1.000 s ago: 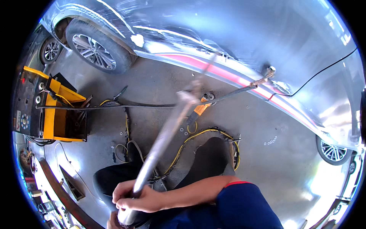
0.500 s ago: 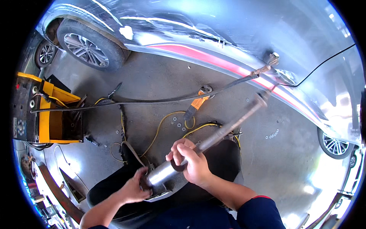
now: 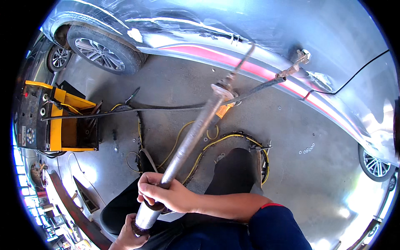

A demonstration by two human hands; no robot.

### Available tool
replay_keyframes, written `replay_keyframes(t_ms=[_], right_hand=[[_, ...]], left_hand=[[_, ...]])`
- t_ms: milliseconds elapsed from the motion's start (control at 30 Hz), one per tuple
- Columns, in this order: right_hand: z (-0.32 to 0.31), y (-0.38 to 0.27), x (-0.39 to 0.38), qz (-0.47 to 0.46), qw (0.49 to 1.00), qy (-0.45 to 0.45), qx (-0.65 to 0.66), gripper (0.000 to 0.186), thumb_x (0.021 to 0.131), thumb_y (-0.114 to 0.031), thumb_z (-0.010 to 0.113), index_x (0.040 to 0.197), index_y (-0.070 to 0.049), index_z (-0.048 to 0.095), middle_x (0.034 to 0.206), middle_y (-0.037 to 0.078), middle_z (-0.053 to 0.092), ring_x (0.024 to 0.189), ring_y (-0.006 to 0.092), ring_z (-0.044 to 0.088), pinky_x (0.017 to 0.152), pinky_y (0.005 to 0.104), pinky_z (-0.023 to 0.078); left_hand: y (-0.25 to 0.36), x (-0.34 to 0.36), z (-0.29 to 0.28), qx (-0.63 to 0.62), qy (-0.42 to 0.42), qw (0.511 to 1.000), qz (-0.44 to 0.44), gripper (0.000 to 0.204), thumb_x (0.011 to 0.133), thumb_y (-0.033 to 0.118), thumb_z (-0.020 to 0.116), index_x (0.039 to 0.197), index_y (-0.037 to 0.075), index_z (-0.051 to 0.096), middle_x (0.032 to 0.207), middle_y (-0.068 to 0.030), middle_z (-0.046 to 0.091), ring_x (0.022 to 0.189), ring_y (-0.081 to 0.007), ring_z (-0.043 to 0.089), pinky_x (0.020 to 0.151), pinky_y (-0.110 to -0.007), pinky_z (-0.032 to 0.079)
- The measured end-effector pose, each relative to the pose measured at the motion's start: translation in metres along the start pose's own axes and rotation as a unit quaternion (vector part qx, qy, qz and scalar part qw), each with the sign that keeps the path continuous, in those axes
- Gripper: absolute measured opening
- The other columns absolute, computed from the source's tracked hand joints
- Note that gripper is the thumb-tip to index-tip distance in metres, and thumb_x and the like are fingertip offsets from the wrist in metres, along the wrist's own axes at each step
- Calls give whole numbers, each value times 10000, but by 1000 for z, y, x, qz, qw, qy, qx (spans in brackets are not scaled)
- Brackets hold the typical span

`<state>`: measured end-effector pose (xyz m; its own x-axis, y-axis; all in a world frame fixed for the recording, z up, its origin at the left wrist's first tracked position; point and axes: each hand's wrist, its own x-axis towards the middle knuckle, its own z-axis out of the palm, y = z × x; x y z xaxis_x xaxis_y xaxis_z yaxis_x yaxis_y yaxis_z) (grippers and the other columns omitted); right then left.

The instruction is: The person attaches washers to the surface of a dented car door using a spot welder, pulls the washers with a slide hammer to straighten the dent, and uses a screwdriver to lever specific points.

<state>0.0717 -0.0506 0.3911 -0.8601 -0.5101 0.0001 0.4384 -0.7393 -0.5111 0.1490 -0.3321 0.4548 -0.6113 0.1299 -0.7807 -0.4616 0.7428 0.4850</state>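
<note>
My right hand [image 3: 168, 192] wraps around a long steel slide puller [image 3: 193, 131], near the upper end of its thick cylindrical weight [image 3: 148, 216]. My left hand [image 3: 131, 233] grips the bottom end of that cylinder, low in the view. The puller slants up and away to a thin tip [image 3: 250, 50] over the dented, scraped grey car door [image 3: 271, 25]; whether it touches, I cannot tell. To its right, a rusty clamp [image 3: 300, 59] on the door holds a black cable [image 3: 166, 108].
A yellow-and-black machine [image 3: 56, 118] stands left. An orange grinder [image 3: 226, 110] lies behind the puller. Hoses [image 3: 216, 138] and several washers [image 3: 307, 149] lie on the floor [image 3: 300, 175]. Car wheels [image 3: 102, 54] show upper left and right; a long curved part [image 3: 62, 200] lies lower left.
Since half a second ago, the puller has swung up and left, its tip now over the door. Both my hands have moved down and left with it, still gripping it.
</note>
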Motion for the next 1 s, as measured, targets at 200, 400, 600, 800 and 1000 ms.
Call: replay_keyframes(t_ms=[200,400,600,800,1000], right_hand=[[9,-7,-2,24,997,17,-71,119,991,-176,573,1028,-79,514,884,17,582,944,128,573,893,318,457],[1,-8,-15,22,996,29,-76,190,1032,-225,546,1105,-63,477,1114,105,625,1081,160,574,962,343,457],[2,-13,-28,-34,974,116,-193,401,1017,-414,568,1010,-14,563,899,59,645,839,114,601,751,293,495],[3,-7,-32,2,980,114,-164,336,1019,-370,571,1072,-42,521,1026,86,675,963,124,629,871,310,510],[10,-17,-34,-2,979,112,-172,333,1019,-369,570,1105,-50,528,1049,97,691,979,145,639,881,321,509]], left_hand=[[-27,-3,-1,44,-60,993,92,976,603,49,875,1403,34,316,1139,-67,560,994,-129,549,860,-318,493],[-11,-9,16,-282,-208,936,-42,758,672,13,881,1293,10,447,993,-64,653,867,-161,640,830,-323,533],[-27,-3,20,-185,-209,960,-13,639,716,42,872,1235,-8,502,981,-72,676,879,-152,649,844,-320,531],[-4,-21,11,-116,-160,980,-32,586,720,79,864,1200,-1,536,950,-25,651,868,-107,615,818,-289,505],[-4,-31,8,-121,-139,982,-40,599,719,37,830,1227,-3,514,932,-6,630,852,-105,600,803,-296,503]])
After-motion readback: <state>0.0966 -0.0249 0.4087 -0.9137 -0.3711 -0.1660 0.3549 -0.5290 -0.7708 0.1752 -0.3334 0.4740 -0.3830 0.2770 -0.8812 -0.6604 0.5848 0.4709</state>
